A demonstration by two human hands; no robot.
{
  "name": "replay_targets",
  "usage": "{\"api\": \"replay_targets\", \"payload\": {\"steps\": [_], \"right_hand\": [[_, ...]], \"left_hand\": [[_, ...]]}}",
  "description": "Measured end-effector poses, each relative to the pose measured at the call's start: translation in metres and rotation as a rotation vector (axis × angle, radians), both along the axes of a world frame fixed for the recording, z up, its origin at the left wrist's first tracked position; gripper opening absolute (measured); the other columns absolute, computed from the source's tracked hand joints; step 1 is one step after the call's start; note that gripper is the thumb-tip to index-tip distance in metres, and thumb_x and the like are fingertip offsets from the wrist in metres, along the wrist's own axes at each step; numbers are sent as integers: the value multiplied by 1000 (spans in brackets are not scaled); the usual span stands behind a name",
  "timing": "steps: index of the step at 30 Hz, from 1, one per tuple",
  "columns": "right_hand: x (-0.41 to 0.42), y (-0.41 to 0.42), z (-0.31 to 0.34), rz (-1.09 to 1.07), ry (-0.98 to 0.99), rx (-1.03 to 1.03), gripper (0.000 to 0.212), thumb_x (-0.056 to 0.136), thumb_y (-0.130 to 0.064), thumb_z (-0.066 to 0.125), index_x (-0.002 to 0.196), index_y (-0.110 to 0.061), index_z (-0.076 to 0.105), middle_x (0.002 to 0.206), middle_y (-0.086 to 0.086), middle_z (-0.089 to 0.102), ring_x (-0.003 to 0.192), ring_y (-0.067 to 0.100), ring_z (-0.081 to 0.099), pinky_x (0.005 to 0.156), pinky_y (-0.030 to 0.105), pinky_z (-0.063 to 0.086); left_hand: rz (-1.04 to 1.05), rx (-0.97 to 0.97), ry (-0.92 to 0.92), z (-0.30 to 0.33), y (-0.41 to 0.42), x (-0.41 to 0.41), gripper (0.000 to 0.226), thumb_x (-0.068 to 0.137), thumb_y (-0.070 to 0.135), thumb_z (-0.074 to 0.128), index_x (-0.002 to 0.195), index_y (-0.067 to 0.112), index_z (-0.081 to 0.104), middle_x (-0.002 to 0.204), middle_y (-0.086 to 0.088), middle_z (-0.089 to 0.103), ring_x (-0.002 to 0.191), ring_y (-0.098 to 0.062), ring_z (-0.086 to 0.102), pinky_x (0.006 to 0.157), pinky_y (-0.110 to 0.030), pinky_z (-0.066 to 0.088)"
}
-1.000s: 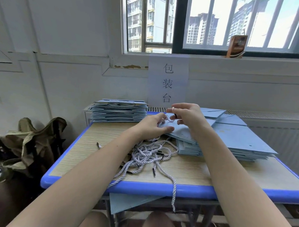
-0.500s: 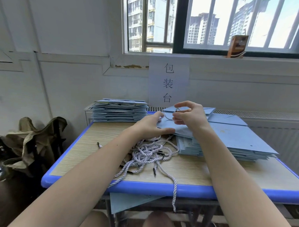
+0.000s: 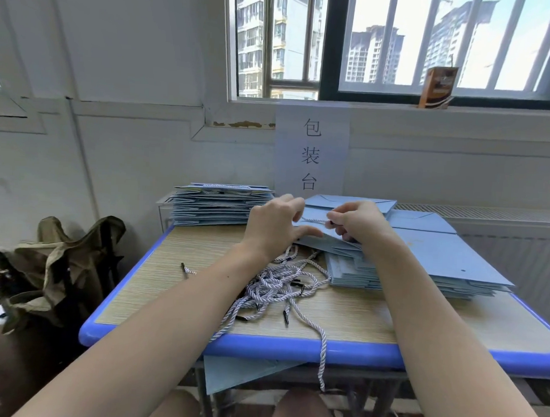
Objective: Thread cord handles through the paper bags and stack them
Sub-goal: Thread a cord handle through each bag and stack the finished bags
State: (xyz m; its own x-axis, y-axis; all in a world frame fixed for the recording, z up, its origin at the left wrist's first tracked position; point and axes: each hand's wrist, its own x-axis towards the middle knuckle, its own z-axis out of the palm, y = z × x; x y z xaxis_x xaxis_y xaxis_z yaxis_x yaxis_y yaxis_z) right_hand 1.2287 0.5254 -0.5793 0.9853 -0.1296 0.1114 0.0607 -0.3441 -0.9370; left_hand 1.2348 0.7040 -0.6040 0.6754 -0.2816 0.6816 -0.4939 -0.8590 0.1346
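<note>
A flat light-blue paper bag (image 3: 349, 205) lies tilted on top of a pile of unthreaded bags (image 3: 422, 265) at the table's right. My left hand (image 3: 276, 227) grips the bag's near edge, thumb stretched under it. My right hand (image 3: 358, 223) pinches the dark tip of a white twisted cord (image 3: 314, 220) that runs across the bag between both hands. A heap of loose cords (image 3: 273, 287) lies mid-table, one end hanging over the front edge. A stack of bags with handles (image 3: 217, 204) sits at the back left.
The wooden table has a blue rim (image 3: 293, 347). A blue sheet (image 3: 241, 374) pokes out beneath its front. An olive bag (image 3: 60, 268) slumps on the floor at left. A paper sign (image 3: 310, 153) hangs on the wall; a brown carton (image 3: 438, 87) stands on the windowsill.
My hands have drawn apart, and a short stretch of cord now spans between them across the bag. The bag's far end has dropped slightly flatter.
</note>
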Motion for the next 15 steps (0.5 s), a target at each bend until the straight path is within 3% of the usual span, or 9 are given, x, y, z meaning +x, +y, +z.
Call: {"api": "replay_targets", "payload": {"steps": [5,8,12,15], "right_hand": [[1,2,4,15,78,207,10,100,1,55,101,4,64,82,15,70,61,14,61,51,18,53],[-1,3,6,51,94,270,10,100,3,53,103,6,62,87,19,70,64,17,64,53,18,56],[0,5,4,-25,68,340,12,101,2,51,91,1,57,79,17,67,60,18,60,49,20,53],[6,4,0,-116,32,251,11,101,-2,49,92,-2,55,75,13,67,56,16,59,48,23,50]], "left_hand": [[-48,29,-8,-4,0,1,43,89,58,60,72,18,60,70,9,54,67,-16,53,64,-32,45],[-96,16,14,-5,-2,1,39,93,46,64,67,17,61,60,8,50,58,-18,46,61,-30,43],[-194,-189,195,-7,-5,2,29,92,34,67,70,16,75,56,3,61,53,-14,47,58,-29,42],[-277,-282,275,-8,-7,1,34,93,35,65,64,18,73,52,0,63,45,-11,45,52,-28,39]]}}
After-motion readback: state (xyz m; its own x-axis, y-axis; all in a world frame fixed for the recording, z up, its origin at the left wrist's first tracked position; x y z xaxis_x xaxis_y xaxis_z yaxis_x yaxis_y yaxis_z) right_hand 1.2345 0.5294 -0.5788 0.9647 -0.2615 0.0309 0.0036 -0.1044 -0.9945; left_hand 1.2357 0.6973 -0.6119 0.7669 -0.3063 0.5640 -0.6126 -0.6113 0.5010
